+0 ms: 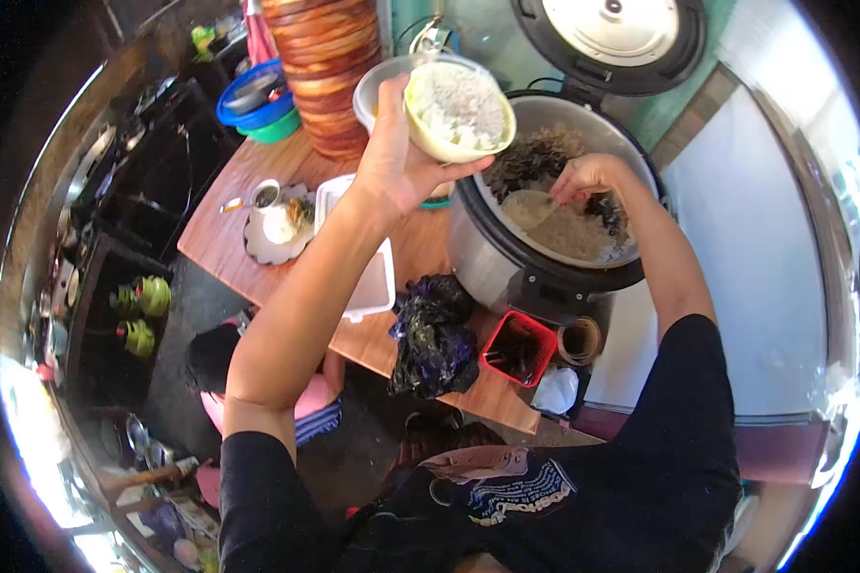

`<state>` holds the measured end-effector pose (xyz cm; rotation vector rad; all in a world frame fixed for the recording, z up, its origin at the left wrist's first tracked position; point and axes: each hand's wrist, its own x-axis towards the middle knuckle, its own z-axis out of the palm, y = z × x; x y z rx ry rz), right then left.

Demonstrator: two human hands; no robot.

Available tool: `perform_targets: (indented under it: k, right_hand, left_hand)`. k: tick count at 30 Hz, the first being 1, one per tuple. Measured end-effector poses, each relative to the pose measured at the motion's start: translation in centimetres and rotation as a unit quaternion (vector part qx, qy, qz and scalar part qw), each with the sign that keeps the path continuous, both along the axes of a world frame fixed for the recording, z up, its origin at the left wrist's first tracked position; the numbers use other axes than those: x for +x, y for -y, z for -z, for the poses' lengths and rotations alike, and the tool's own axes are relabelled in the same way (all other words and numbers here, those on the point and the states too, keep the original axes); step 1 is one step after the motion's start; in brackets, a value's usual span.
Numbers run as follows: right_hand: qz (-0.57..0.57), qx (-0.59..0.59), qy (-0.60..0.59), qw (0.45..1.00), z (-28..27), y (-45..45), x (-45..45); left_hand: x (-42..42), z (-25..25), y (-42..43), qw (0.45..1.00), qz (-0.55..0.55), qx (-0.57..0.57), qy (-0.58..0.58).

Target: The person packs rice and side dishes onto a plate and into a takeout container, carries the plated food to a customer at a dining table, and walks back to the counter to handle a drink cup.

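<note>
My left hand holds up a pale yellow bowl filled with white rice, its fingers and thumb around the side. The bowl is beside the rim of a large rice cooker, whose lid stands raised. Inside the cooker are rice and dark leaf-like pieces. My right hand reaches into the cooker, closed on the handle of a rice paddle that rests against the rice. Behind the bowl sits a translucent container, partly hidden.
On the wooden table are a white foam box, a scalloped plate, a black plastic bag and a red container. A brown stack stands beside blue basins. A person in pink is below the table's left edge.
</note>
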<state>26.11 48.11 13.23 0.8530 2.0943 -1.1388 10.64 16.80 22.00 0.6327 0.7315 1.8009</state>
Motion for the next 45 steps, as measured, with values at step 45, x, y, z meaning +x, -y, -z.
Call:
perform_targets:
  k: [45]
  right_hand:
    - [0.252, 0.324, -0.376, 0.831, -8.0, 13.4, 6.7]
  left_hand:
    - [6.2, 6.1, -10.3, 0.996, -0.084, 0.038, 0.0]
